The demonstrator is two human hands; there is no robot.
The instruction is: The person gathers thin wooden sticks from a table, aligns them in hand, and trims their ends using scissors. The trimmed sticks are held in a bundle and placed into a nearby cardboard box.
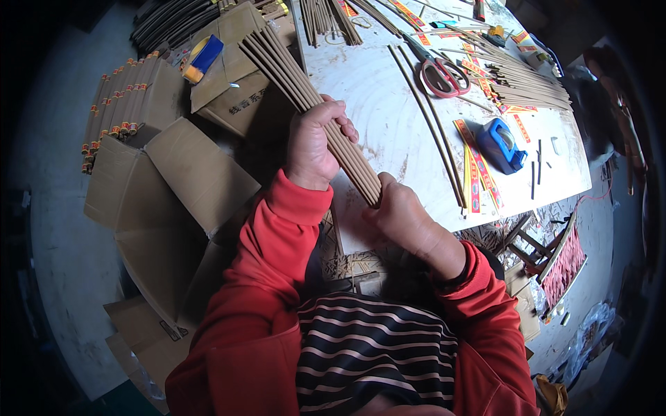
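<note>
A bundle of long brown incense sticks [281,69] slants across my front, its far end pointing up and left. My left hand [314,142] is wrapped round the middle of the bundle. Around its near end, my right hand [406,215] is closed, with the thumb over the stick ends. Just beyond my hands is the white tabletop [374,104], where two thin dark sticks [431,128] lie lengthwise. Red-and-yellow printed paper strips [475,170] lie beside them, next to a blue tape dispenser [502,145].
Red-handled scissors [442,75] and many loose sticks [531,83] lie farther up the table. On the left stand an open cardboard box [163,208] and a closed carton [229,97] carrying a blue-and-yellow tape dispenser [202,59]. Banded stick bundles [119,104] are stacked behind. A low stool [562,267] stands at right.
</note>
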